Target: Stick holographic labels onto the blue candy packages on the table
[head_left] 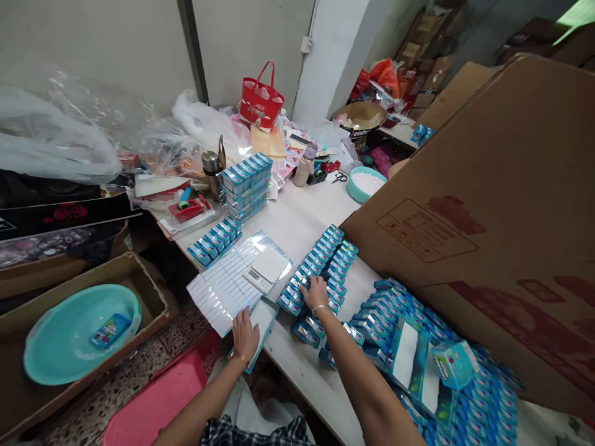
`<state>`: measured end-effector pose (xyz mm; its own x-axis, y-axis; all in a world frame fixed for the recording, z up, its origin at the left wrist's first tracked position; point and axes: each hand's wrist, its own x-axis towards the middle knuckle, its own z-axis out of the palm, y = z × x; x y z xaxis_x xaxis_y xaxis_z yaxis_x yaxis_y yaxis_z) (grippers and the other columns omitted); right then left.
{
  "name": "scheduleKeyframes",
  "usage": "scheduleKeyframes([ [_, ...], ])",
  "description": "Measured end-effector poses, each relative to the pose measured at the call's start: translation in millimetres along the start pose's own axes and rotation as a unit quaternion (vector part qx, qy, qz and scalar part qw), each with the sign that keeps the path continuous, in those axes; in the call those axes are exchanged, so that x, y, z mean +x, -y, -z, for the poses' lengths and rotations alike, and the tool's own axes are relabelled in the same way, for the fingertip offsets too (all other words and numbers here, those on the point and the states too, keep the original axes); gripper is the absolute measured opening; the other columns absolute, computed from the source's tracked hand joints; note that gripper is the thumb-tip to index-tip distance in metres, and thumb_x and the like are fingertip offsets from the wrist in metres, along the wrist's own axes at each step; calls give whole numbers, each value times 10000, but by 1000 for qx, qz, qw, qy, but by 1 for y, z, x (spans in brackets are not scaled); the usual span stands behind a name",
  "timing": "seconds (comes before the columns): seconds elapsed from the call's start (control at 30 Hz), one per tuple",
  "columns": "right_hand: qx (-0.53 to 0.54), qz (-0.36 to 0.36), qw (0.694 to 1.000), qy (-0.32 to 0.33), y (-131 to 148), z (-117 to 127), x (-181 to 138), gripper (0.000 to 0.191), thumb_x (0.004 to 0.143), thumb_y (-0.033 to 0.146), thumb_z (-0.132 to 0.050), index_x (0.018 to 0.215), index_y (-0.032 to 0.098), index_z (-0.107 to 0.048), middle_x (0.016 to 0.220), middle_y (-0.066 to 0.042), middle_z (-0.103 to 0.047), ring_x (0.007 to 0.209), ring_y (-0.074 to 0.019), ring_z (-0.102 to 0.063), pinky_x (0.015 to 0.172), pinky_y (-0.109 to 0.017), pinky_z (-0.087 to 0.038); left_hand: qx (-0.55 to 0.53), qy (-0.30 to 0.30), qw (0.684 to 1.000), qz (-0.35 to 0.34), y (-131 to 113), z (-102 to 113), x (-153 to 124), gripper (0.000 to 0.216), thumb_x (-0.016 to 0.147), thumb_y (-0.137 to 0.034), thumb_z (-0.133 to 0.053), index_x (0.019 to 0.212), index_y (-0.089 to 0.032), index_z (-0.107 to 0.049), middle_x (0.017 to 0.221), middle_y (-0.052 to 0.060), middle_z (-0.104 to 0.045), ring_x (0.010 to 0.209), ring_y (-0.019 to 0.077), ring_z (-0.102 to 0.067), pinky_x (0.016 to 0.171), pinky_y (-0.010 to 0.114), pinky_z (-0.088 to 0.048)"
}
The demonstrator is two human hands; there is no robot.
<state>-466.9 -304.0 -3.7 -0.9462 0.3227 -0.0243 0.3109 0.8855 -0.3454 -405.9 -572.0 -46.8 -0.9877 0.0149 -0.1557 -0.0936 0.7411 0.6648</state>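
My left hand [244,335] lies flat, fingers stretched out, on a shallow teal-edged tray [264,314] at the table's front edge, next to a sheet of white label strips [223,286]. My right hand [315,292] rests palm down on a double row of small blue boxes [325,260] that runs diagonally across the table; its fingers curl over the boxes near the row's near end. A small white scale [266,270] stands just left of that row. Many more blue boxes [395,310] are heaped to the right.
A large tilted cardboard box [478,204] fills the right side. Stacked blue boxes [246,179], a steel flask [212,170], a red tape dispenser [188,207] and a red bag [261,99] are farther back. A teal basin [79,334] sits in a carton on the floor, beside a pink stool [162,396].
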Motion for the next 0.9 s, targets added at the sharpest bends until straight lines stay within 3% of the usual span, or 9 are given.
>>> scheduleKeyframes([
  [0.07, -7, 1, 1000, 1, -1, -3, 6, 417, 839, 385, -606, 1166, 127, -603, 1105, -164, -543, 1012, -316, -496, 903, -401, -410, -123, -7, 992, -2, -17, 2, -14, 546, 863, -269, -537, 1382, -145, -420, 1368, 159, -477, 1313, 296, -402, 1120, 466, -293],
  [0.13, -15, 2, 1000, -4, -1, -4, 9, 384, 845, 397, -596, 1119, 129, -614, 1073, -162, -549, 991, -320, -494, 888, -411, -409, -284, 62, 955, 64, -40, 2, -21, 548, 870, -394, -555, 1356, -163, -454, 1354, 162, -513, 1271, 293, -476, 1074, 446, -369],
  [0.2, -22, 5, 1000, -11, 0, -4, 11, 347, 852, 400, -584, 1075, 137, -617, 1060, -159, -549, 988, -319, -489, 892, -417, -402, -425, 158, 871, 191, -69, -1, -18, 539, 868, -494, -551, 1297, -169, -516, 1334, 166, -554, 1215, 291, -547, 1017, 426, -432],
  [0.27, -27, 12, 999, -15, 0, -4, 12, 311, 861, 400, -571, 1040, 148, -612, 1070, -152, -544, 995, -310, -486, 904, -415, -396, -515, 215, 778, 287, -97, -7, -6, 493, 883, -517, -531, 1237, -177, -571, 1341, 147, -573, 1220, 272, -556, 1037, 400, -423],
  [0.43, -1, 55, 998, -38, -5, -11, 7, 274, 888, 415, -525, 988, 167, -585, 1084, -141, -517, 1040, -299, -474, 936, -415, -395, -663, 214, 618, 366, -142, -22, 38, 416, 924, -481, -493, 1179, -183, -631, 1222, 98, -673, 1143, 209, -620, 1009, 309, -460],
  [0.53, 29, 61, 996, -52, -9, -13, 7, 300, 882, 456, -531, 962, 170, -572, 1101, -154, -495, 1048, -299, -477, 919, -407, -414, -708, 208, 544, 400, -147, -28, 52, 504, 938, -529, -425, 1215, -151, -610, 1140, 120, -705, 1053, 229, -665, 925, 337, -521],
  [0.63, 37, 57, 996, -51, -10, -10, 15, 434, 865, 536, -543, 1056, 146, -554, 1085, -158, -522, 1035, -304, -492, 911, -405, -417, -734, 218, 485, 422, -146, -30, 61, 605, 933, -589, -357, 1246, -124, -584, 1064, 139, -723, 986, 257, -687, 872, 372, -541],
  [0.73, 2, 51, 998, -23, -8, -4, 26, 572, 854, 607, -527, 1171, 130, -537, 1067, -149, -576, 994, -316, -510, 887, -411, -412, -727, 245, 457, 449, -145, -30, 69, 683, 910, -649, -306, 1206, -111, -605, 1004, 154, -727, 947, 287, -691, 832, 396, -546],
  [0.9, -73, 17, 997, 9, 0, -3, 34, 563, 847, 646, -501, 1144, 181, -616, 1088, -150, -589, 957, -329, -536, 830, -413, -404, -572, 255, 529, 573, -143, -31, 78, 657, 874, -666, -354, 1111, -124, -641, 900, 141, -726, 938, 315, -673, 842, 442, -526],
])
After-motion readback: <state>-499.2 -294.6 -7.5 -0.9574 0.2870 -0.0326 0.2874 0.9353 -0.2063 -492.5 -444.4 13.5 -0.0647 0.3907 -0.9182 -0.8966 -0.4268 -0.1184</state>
